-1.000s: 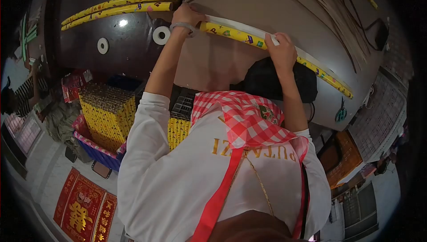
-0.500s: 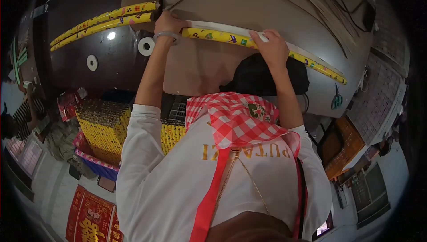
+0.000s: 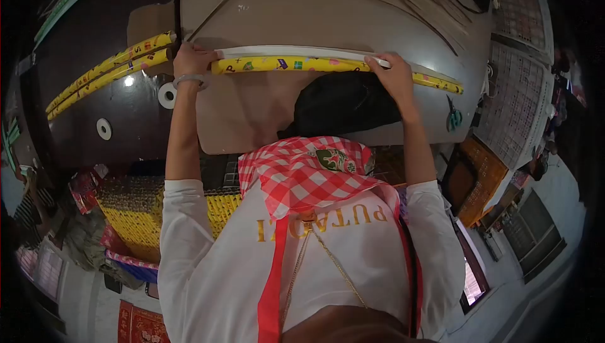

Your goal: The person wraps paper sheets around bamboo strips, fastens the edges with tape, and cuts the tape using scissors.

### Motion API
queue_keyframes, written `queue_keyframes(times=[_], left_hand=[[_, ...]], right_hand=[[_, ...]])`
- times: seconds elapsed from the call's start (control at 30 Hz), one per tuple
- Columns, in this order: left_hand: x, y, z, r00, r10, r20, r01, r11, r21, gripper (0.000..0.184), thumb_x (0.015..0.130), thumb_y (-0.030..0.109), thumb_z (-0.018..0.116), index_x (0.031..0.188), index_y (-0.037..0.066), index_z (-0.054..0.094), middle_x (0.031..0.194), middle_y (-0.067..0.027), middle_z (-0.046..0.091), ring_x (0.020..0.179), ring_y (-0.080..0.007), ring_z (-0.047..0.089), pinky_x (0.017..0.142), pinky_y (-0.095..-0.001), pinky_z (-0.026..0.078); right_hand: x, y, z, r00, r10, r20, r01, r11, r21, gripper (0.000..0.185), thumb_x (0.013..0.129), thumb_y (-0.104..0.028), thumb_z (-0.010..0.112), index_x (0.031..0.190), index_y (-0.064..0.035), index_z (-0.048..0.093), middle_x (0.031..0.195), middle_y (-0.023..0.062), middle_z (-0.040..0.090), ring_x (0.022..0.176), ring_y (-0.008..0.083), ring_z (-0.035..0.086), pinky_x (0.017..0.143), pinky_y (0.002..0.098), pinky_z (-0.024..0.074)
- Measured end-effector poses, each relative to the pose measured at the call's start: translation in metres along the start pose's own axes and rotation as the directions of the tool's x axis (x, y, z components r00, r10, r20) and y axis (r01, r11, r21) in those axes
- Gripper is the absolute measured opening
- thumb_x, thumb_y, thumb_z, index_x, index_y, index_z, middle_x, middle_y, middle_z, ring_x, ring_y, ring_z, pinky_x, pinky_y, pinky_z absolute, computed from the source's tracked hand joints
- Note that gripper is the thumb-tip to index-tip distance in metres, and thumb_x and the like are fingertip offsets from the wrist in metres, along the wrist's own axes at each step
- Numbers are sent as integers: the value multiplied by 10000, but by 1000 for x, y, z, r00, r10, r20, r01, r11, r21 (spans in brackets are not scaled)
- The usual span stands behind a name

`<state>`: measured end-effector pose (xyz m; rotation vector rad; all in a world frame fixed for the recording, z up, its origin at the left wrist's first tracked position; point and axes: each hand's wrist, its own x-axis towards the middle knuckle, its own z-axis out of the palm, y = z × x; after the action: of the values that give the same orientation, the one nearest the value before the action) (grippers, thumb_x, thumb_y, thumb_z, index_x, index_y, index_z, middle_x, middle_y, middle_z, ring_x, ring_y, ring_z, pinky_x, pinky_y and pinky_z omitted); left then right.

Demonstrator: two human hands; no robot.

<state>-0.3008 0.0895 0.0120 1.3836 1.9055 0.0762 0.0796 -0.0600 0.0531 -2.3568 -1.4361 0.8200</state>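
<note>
A long yellow roll of patterned wrapping paper (image 3: 328,66) lies crosswise on the table, a white strip of paper along its far edge. At its left end my left hand (image 3: 194,62), with a bracelet on the wrist, has its fingers closed on the paper. My right hand (image 3: 396,79) grips the roll right of its middle, thumb on the white edge. A black cloth-like item (image 3: 346,103) lies just in front of the roll. Scissors with teal handles (image 3: 454,119) rest near its right end.
Two finished-looking yellow tubes (image 3: 113,77) lie on the dark left tabletop, near two white tape rolls (image 3: 104,129). Thin wooden-looking strips (image 3: 416,2) are spread at the back right. Many stacked yellow tubes (image 3: 132,223) stand below the table's left edge. Another person (image 3: 38,198) is at far left.
My right hand has slid rightward along the roll, farther from my left hand. My left hand stays at the left end. The whole view has shifted with my head.
</note>
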Motion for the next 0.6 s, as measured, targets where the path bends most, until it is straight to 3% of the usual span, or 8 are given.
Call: queue_keyframes(times=[0.03, 0.13, 0.2, 0.6], left_hand=[[3, -3, 3, 1000, 6, 6, -6, 1000, 1, 493, 498, 313, 797, 794, 12, 542, 740, -108, 617, 686, -193, 615, 633, -287, 489], [-1, 1, 1, 999, 17, -29, -15, 998, 64, 499, 498, 321, 798, 797, 16, 541, 736, -96, 618, 682, -191, 613, 639, -287, 489], [1, -1, 1, 999, 42, -27, -39, 995, 88, 528, 532, 283, 801, 859, -37, 539, 738, -102, 634, 665, -156, 623, 602, -258, 499], [-1, 2, 0, 997, 62, -35, -57, 992, 110, 523, 526, 280, 801, 853, -33, 536, 742, -104, 639, 664, -150, 625, 602, -247, 494]], right_hand=[[-1, 3, 5, 996, -62, -68, 54, 992, -110, 444, 716, -444, 610, 824, -14, 627, 851, 155, 589, 801, 312, 566, 690, 361, 446], [-3, -8, 11, 988, -72, -135, 43, 978, -205, 436, 733, -433, 584, 813, -5, 619, 872, 164, 577, 819, 323, 555, 697, 377, 446], [-4, -12, 14, 988, -46, -144, 14, 976, -216, 428, 732, -419, 584, 806, 2, 615, 883, 163, 573, 831, 323, 552, 699, 381, 449], [1, -17, 29, 982, -29, -188, -42, 930, -365, 351, 716, -368, 600, 820, -35, 635, 905, 128, 549, 833, 309, 547, 668, 417, 473]])
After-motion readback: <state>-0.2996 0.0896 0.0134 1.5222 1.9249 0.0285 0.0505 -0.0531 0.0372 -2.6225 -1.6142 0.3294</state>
